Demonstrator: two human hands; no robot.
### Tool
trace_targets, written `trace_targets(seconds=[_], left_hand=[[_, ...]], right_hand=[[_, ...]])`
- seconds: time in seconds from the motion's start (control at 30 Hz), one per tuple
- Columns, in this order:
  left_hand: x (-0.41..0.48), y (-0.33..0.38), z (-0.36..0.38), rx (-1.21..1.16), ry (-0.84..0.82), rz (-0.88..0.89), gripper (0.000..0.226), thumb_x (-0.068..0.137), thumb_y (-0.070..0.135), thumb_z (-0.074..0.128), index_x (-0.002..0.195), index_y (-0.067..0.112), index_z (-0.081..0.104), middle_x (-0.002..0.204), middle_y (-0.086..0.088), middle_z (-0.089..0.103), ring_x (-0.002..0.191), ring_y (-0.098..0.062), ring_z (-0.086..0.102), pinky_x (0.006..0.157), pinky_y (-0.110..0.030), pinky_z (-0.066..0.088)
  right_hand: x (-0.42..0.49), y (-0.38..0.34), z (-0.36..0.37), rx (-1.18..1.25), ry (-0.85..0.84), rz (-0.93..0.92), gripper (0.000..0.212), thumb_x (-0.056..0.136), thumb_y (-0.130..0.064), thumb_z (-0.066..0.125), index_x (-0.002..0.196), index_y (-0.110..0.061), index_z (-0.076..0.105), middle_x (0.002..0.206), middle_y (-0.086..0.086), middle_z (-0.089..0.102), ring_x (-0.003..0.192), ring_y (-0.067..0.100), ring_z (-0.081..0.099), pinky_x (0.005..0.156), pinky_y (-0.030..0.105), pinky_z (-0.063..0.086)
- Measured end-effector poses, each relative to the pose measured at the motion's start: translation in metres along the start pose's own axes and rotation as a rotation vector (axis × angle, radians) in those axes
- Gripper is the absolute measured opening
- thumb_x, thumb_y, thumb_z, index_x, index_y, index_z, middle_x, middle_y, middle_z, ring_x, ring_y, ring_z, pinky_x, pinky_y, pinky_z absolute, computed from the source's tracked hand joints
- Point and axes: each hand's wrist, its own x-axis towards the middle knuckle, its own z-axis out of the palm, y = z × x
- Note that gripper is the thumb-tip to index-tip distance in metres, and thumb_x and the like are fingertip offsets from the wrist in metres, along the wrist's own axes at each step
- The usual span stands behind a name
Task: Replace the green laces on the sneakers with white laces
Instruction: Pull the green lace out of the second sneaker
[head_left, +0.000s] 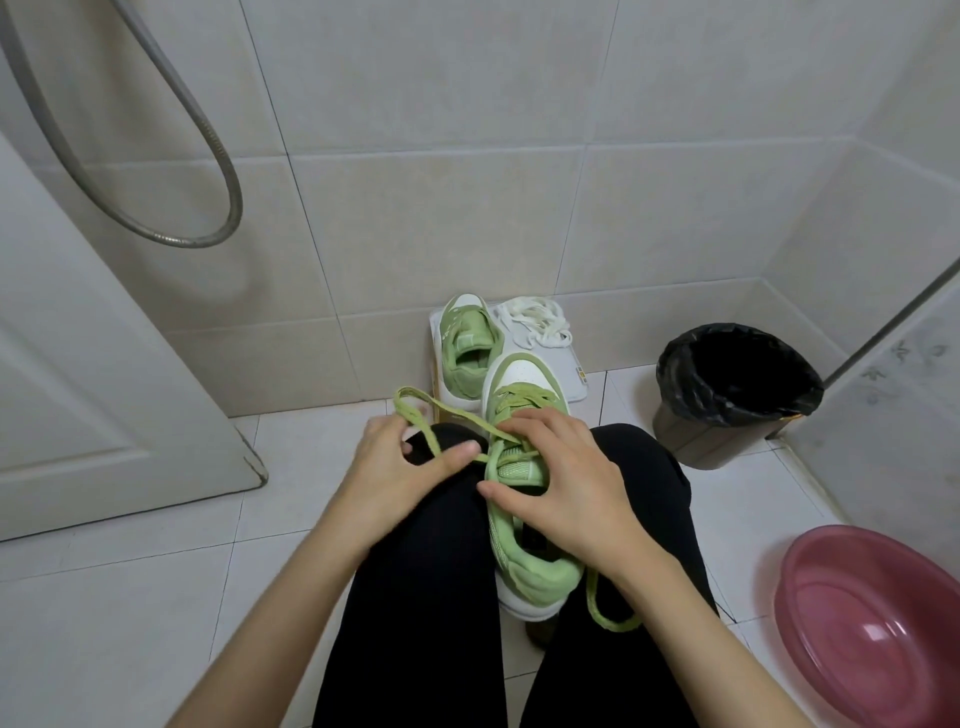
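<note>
The pale green and white sneaker (540, 577) sits between my knees in black trousers (431, 571), toe pointing away. My right grip (566, 493) holds it over the tongue, thumb at the collar. My left grip (395, 457) pinches the flat green lace (467, 417), which loops out leftward. Beyond, the second green sneaker (465, 353) and a heap of white laces (535, 322) lie on a flat white box (569, 376).

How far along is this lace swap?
Early. Done: the green lace is loose from the upper eyelets of the near sneaker. In hand: the left hand holds it while the right hand holds that sneaker. Left: lower crossings still threaded; the white laces lie unused beside the far sneaker, whose lacing I can't make out.
</note>
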Motion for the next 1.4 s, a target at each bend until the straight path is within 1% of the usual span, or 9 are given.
trace_targets(seconds=[0.13, 0.23, 0.33, 0.53, 0.77, 0.93, 1.03, 1.23, 1.4], left_hand=[[-0.010, 0.003, 0.002, 0.096, 0.477, 0.276, 0.082, 0.069, 0.052, 0.074, 0.137, 0.024, 0.037, 0.127, 0.009, 0.031, 0.119, -0.018, 0.040, 0.103, -0.035, 0.032], [-0.010, 0.002, 0.002, 0.266, 0.259, 0.610, 0.028, 0.082, 0.042, 0.066, 0.106, 0.026, 0.063, 0.107, 0.016, 0.049, 0.106, -0.012, 0.045, 0.092, -0.028, 0.028], [-0.007, -0.003, 0.009, 0.309, 0.011, 0.595, 0.009, 0.087, 0.025, 0.068, 0.094, 0.020, 0.071, 0.095, 0.012, 0.065, 0.100, -0.013, 0.052, 0.094, -0.038, 0.033], [0.002, -0.014, 0.011, 0.294, -0.090, 0.584, 0.017, 0.091, 0.021, 0.062, 0.107, 0.019, 0.067, 0.104, 0.010, 0.065, 0.103, -0.008, 0.050, 0.096, -0.034, 0.036], [0.010, -0.017, -0.010, 0.434, -0.034, 0.766, 0.033, 0.092, 0.031, 0.045, 0.085, 0.007, 0.067, 0.081, 0.006, 0.062, 0.082, -0.007, 0.045, 0.077, -0.026, 0.035], [0.014, -0.031, -0.040, 0.370, -0.046, 0.652, 0.015, 0.093, 0.014, 0.055, 0.081, 0.012, 0.063, 0.080, 0.010, 0.057, 0.079, -0.003, 0.045, 0.077, -0.018, 0.035], [0.010, -0.050, -0.089, 0.276, 0.089, 0.481, 0.013, 0.093, 0.030, 0.057, 0.080, 0.030, 0.058, 0.086, 0.010, 0.061, 0.082, 0.006, 0.052, 0.075, -0.015, 0.038], [-0.003, -0.026, -0.047, 0.220, -0.110, 0.509, 0.015, 0.088, 0.009, 0.062, 0.087, 0.020, 0.071, 0.092, 0.008, 0.063, 0.092, -0.011, 0.057, 0.079, -0.017, 0.042], [-0.002, 0.001, -0.012, 0.090, -0.266, 0.594, 0.013, 0.086, 0.022, 0.063, 0.083, 0.016, 0.074, 0.090, 0.011, 0.064, 0.090, -0.010, 0.061, 0.081, -0.017, 0.045]], right_hand=[[0.000, 0.001, -0.001, 0.004, -0.006, 0.003, 0.061, 0.071, -0.071, 0.053, 0.125, -0.043, 0.049, 0.128, -0.031, 0.038, 0.123, -0.007, 0.026, 0.075, 0.024, 0.033], [-0.001, 0.000, -0.001, 0.008, -0.005, 0.003, 0.060, 0.072, -0.069, 0.056, 0.125, -0.043, 0.050, 0.129, -0.030, 0.038, 0.124, -0.006, 0.026, 0.076, 0.024, 0.033], [-0.002, 0.000, -0.002, 0.023, -0.002, 0.001, 0.060, 0.072, -0.068, 0.058, 0.125, -0.042, 0.050, 0.130, -0.030, 0.039, 0.124, -0.007, 0.026, 0.075, 0.024, 0.032], [-0.002, -0.001, -0.001, 0.023, 0.013, -0.005, 0.062, 0.071, -0.070, 0.054, 0.125, -0.040, 0.052, 0.131, -0.027, 0.041, 0.124, -0.006, 0.027, 0.075, 0.025, 0.034], [-0.006, -0.003, 0.004, -0.028, 0.054, -0.012, 0.055, 0.074, -0.062, 0.061, 0.123, -0.040, 0.053, 0.131, -0.026, 0.043, 0.128, -0.001, 0.030, 0.073, 0.024, 0.038], [-0.007, -0.001, 0.006, -0.040, 0.092, -0.010, 0.052, 0.073, -0.059, 0.053, 0.119, -0.036, 0.056, 0.129, -0.025, 0.046, 0.128, 0.001, 0.033, 0.074, 0.024, 0.039], [-0.008, 0.001, 0.004, -0.017, 0.104, -0.010, 0.050, 0.073, -0.057, 0.052, 0.117, -0.034, 0.057, 0.128, -0.025, 0.046, 0.126, -0.001, 0.035, 0.071, 0.022, 0.037], [-0.005, 0.006, -0.010, 0.179, -0.105, 0.004, 0.063, 0.076, -0.064, 0.061, 0.132, -0.040, 0.045, 0.136, -0.031, 0.038, 0.132, -0.010, 0.025, 0.096, 0.023, 0.034], [-0.014, 0.012, -0.027, 0.427, 0.078, 0.135, 0.037, 0.090, -0.036, 0.061, 0.126, -0.027, 0.055, 0.117, -0.020, 0.055, 0.111, -0.010, 0.048, 0.092, 0.008, 0.035]])
